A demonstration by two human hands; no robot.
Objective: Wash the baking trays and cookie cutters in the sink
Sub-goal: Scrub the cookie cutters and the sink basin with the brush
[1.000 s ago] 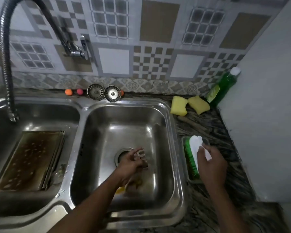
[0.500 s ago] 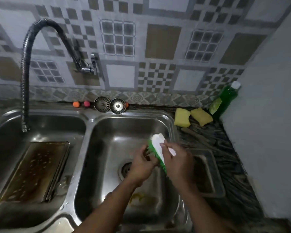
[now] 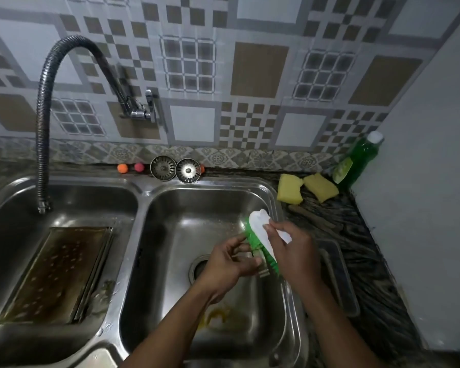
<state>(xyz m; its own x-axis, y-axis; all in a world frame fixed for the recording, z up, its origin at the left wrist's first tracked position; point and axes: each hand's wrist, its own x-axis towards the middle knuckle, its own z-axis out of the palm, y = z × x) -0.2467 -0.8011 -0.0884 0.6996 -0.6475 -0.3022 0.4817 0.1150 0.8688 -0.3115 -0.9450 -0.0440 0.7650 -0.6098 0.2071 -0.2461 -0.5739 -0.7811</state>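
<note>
Right hand (image 3: 295, 252) grips the brush (image 3: 259, 232), brought over from the dish (image 3: 352, 296) at 3 o'clock, its bristles now against the cutter (image 3: 262, 272) pinched in the left hand (image 3: 227, 265) above the right sink (image 3: 141, 208) basin. Scrubbing the cutter looks under way; the dirty tray (image 3: 56, 272) waits in the basin at 9 o'clock.

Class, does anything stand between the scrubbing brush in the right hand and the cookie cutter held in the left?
Nothing visible does. The green bristles of the brush lie against the cookie cutter, which the left hand holds over the right basin; the right hand grips the brush.
</note>
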